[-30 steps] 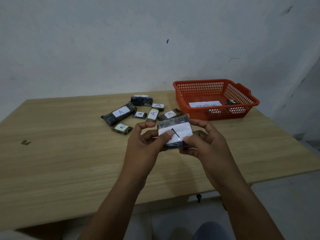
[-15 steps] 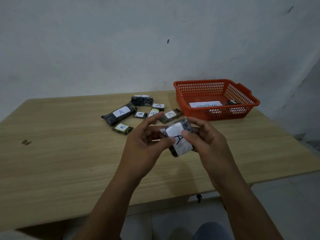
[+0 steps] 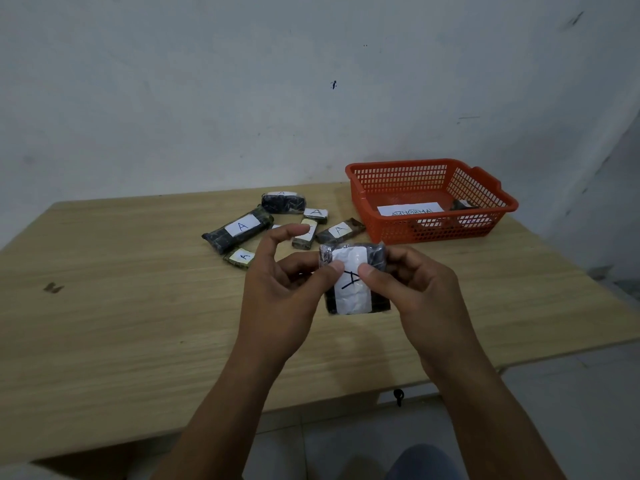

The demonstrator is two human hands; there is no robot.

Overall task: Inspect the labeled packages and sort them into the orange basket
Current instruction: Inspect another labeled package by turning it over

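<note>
So right now both hands are on one package [image 3: 353, 282], held up over the worktop [image 3: 104, 306] just in front of the orange basket [image 3: 429, 199]. Left hand [image 3: 280, 299] pinches the left edge with thumb on the white label, index finger lifted off and free; right hand [image 3: 419, 296] pinches the right side, thumb on the label next to the handwritten "A".

Handling-wise it looks light and a bit squishy: dark contents in crinkly clear film, the sort of wrap that gets slippery. I'd grab it by the short edges like this, not by the label, since paper could peel or smudge. Doesn't look fragile.

More labeled packages sit in a loose pile [image 3: 277, 226] further back on the worktop, left of the basket. Inside the basket there's a paper slip [image 3: 410, 210] that seems to read "ABNORMAL", plus one dark package [image 3: 462, 204] at its right end.

Worktop is pale wood-grain laminate, with a small dark mark [image 3: 52, 288] on the left. Behind it a scuffed whitish wall [image 3: 242, 98], tile floor [image 3: 571, 393] below. Lighting's pretty dim.
</note>
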